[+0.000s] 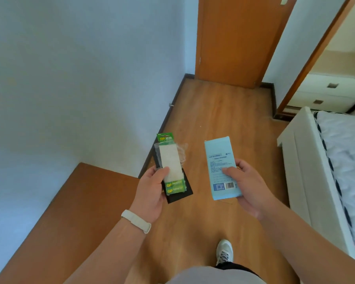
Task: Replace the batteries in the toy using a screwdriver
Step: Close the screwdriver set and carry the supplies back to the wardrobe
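My left hand (150, 193) grips a stack of items above the floor. On top is a clear blister pack of green batteries (172, 185) with a white card face and a green header. Under it lies a flat black object (182, 196), only its edges showing. My right hand (248, 187) holds a flat light blue box (219, 160) with small print and a barcode, thumb pressed on its face. A white band sits on my left wrist. No toy or bare screwdriver is in view.
I stand on a wooden floor (219, 111). A brown wooden surface (84, 197) lies at the lower left by the white wall. A closed wooden door (234, 42) is ahead. A white bed frame with mattress (326, 171) runs along the right, drawers (326, 91) beyond it.
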Available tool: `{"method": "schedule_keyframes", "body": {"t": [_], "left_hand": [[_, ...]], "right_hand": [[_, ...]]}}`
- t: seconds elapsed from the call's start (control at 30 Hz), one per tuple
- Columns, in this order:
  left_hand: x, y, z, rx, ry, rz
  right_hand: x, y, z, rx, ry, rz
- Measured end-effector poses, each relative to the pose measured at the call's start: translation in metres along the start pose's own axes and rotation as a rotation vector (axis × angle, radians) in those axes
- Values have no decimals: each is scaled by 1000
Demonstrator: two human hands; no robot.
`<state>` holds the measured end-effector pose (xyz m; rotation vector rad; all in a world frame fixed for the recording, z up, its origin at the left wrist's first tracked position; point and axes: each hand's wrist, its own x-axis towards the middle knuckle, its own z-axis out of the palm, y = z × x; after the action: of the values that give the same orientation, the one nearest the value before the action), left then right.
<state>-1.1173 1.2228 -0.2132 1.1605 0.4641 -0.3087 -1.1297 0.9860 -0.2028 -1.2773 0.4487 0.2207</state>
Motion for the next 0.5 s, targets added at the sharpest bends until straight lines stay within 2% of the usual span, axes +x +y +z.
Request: {"method": "schedule_keyframes", "body": {"t": [0.3,0.5], "left_hand": [[62,-17,168,129,-111,-7],[88,-27,261,197,-219,-29]], "right_hand": [[50,-55,-146,51,130,-66],[70,-88,-219,91,207,-104]]}}
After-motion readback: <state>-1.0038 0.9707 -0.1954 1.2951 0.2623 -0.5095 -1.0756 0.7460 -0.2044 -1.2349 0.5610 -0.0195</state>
